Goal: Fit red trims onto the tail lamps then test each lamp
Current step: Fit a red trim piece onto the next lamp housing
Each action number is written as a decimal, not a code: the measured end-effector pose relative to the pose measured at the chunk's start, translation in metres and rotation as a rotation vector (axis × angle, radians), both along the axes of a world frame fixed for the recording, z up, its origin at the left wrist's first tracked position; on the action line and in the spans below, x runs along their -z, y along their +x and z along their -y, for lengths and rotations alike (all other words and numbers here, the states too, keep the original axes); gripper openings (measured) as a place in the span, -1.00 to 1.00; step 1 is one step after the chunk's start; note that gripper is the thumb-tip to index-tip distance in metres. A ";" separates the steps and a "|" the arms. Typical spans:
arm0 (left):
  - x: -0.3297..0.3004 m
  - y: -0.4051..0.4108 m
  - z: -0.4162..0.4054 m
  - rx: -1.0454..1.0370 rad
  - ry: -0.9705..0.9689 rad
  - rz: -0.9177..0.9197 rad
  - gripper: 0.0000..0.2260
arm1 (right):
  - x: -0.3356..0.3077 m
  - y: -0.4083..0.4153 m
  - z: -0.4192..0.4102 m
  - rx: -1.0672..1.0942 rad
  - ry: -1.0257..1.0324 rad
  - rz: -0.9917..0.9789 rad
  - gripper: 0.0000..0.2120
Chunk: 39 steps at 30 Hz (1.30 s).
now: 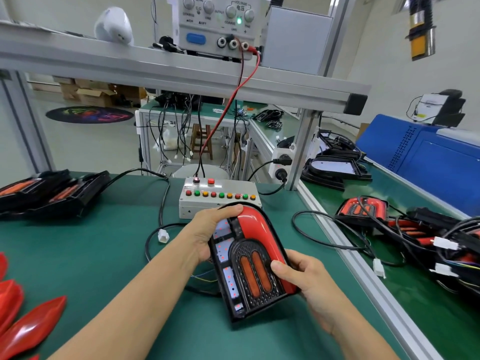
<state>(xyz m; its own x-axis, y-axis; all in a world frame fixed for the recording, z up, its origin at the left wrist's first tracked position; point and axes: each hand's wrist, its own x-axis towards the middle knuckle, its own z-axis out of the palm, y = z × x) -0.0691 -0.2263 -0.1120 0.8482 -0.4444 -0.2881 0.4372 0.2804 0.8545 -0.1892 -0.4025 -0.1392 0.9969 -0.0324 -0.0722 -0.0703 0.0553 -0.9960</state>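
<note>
I hold a black tail lamp (241, 276) tilted above the green mat, its two orange bars facing me. A glossy red trim (262, 235) sits along the lamp's top and right edge. My left hand (207, 229) grips the lamp's upper left side, fingers curled over the top of the trim. My right hand (306, 279) grips the lower right edge, thumb pressing on the lamp face beside the orange bars. Wires trail from under the lamp.
A grey test box (220, 203) with coloured buttons stands just behind the lamp. Loose red trims (28, 326) lie at the near left, black lamp housings (52, 193) at the far left. Lamps with wiring (405, 227) pile up on the right. A white connector (163, 235) lies on the mat.
</note>
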 end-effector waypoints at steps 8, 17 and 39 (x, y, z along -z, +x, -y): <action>0.005 0.003 0.002 -0.030 0.012 0.009 -0.84 | 0.002 0.000 -0.001 0.043 0.001 0.007 -0.74; 0.002 0.006 0.010 -0.019 0.091 0.019 -0.85 | 0.004 -0.001 0.000 0.088 -0.004 -0.027 -0.77; 0.036 -0.033 0.004 0.156 0.759 0.677 -0.40 | 0.017 0.015 0.005 0.416 -0.145 -0.173 -0.77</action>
